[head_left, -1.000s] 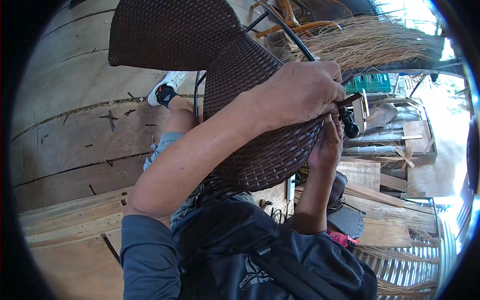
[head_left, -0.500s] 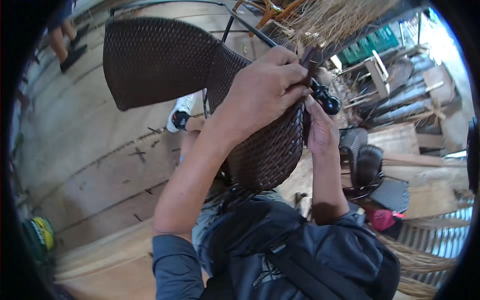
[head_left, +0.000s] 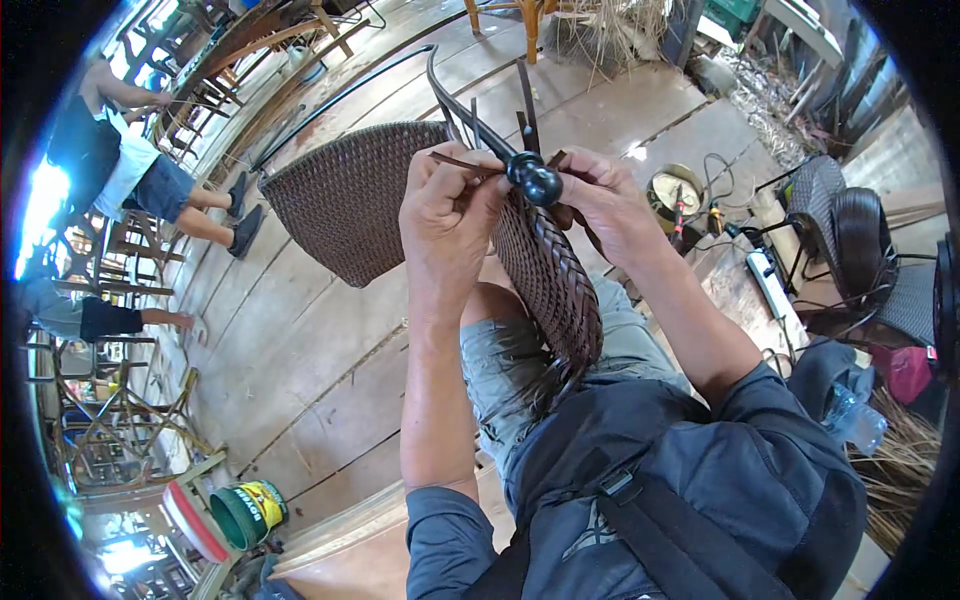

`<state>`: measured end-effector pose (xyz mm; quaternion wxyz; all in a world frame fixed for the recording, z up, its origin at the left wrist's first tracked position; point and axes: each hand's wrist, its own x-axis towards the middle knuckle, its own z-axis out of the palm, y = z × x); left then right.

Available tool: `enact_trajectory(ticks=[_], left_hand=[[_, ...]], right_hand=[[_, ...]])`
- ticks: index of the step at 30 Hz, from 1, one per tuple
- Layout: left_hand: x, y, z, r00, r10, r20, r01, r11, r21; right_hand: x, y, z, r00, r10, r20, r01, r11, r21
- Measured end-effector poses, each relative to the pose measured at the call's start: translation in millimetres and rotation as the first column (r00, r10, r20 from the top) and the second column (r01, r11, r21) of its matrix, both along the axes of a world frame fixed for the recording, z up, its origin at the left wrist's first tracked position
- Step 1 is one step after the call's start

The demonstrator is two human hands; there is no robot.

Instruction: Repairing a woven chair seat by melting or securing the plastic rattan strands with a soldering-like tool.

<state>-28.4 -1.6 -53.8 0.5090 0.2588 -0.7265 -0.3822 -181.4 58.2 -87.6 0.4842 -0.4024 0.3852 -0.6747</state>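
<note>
A dark brown woven chair piece (head_left: 350, 205) rests against my lap, its broad panel spreading to the left. Its thick braided edge (head_left: 570, 275) runs up from my thighs toward my hands. At the top end sits a glossy black turned knob (head_left: 535, 180) on a dark curved frame bar (head_left: 452, 95). Left of the knob, my left hand (head_left: 452, 200) pinches a flat brown weaving strip (head_left: 462, 161). My right hand (head_left: 600, 195) is closed at the knob's right side on brown strip ends, partly hidden by its fingers. More loose strips (head_left: 527, 105) stick up beyond the knob.
On the right are a round tin (head_left: 675, 190) with tools, a white power strip (head_left: 768, 285) and more woven chair pieces (head_left: 850, 235). A green bucket (head_left: 245, 515) stands lower left. Two other people (head_left: 150, 180) are at the left. Straw-like fibre (head_left: 610, 35) lies at the back.
The woven piece has turned, and its knob now faces me between my hands. My hands have moved apart, the left to the knob's left side. My view has shifted, showing more floor and people.
</note>
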Motion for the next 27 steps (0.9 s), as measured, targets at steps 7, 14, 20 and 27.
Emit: enact_trajectory(ticks=[7, 14, 20, 27], left_hand=[[4, 22, -4, 0.999, 0.003, -0.044, 0.005, 0.984, 0.176], [1, 51, -21, 0.953, 0.290, 0.092, -0.304, 0.896, 0.325], [-3, 79, -29, 0.915, 0.381, 0.130, -0.395, 0.913, 0.100], [-20, 90, -11, 0.877, 0.403, 0.263, -0.435, 0.897, 0.078]], right_hand=[[-6, 4, 11, 0.999, 0.040, -0.032, -0.039, 0.999, 0.031], [-18, 20, 32, 0.943, -0.160, -0.291, 0.096, 0.970, -0.223], [-36, 20, -21, 0.989, -0.068, 0.131, 0.074, 0.996, -0.040], [-24, 4, -35, 0.999, 0.002, -0.051, -0.018, 0.949, -0.314]])
